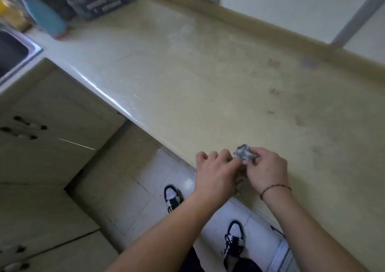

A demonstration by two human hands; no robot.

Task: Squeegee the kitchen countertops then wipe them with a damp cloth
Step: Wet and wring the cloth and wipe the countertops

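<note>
Both hands, left hand point(216, 167) and right hand point(263, 167), pinch a wadded grey cloth point(244, 154) at the countertop's point(187, 80) near edge. Risk: bunched so tightly, it may smear the reddish stains point(274, 63) beyond. Farther off, a careless sweep could topple the blue bottle point(49, 18).

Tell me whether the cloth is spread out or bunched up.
Bunched up. The cloth is a small crumpled wad gripped between the left hand and right hand at the countertop edge.
</note>
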